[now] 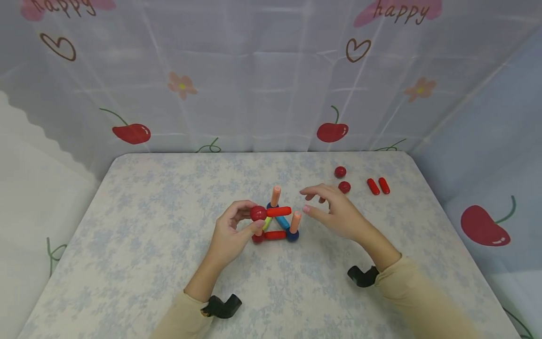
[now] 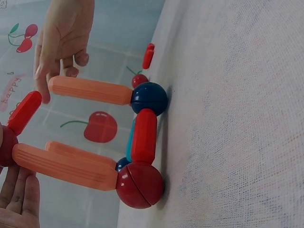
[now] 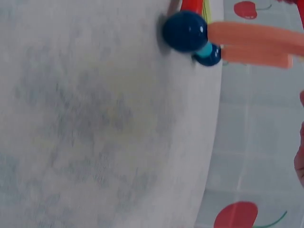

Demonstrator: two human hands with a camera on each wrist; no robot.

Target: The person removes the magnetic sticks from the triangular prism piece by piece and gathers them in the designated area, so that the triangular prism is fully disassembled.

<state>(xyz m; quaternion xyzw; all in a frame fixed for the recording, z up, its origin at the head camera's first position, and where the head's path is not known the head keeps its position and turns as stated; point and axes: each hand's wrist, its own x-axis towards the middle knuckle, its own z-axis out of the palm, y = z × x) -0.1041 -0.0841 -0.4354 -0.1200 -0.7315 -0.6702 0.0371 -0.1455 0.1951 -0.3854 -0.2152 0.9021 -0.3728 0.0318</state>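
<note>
My left hand grips a red ball between thumb and fingers. From that ball a red rod points rightward, and an orange rod joins it to a lower red ball. This is one corner of a triangular frame of magnetic building pieces: a red rod, a light blue rod and a yellow-green rod link the lower red ball with two dark blue balls. Two more orange rods stand on the near blue ball and the far one. My right hand, holding nothing, hovers right of the frame, fingers loosely bent.
Two loose red balls lie at the back right of the table, beyond my right hand. Beside them are two red rods. A printed curtain hangs behind the table. Black curved mounts sit at both wrists.
</note>
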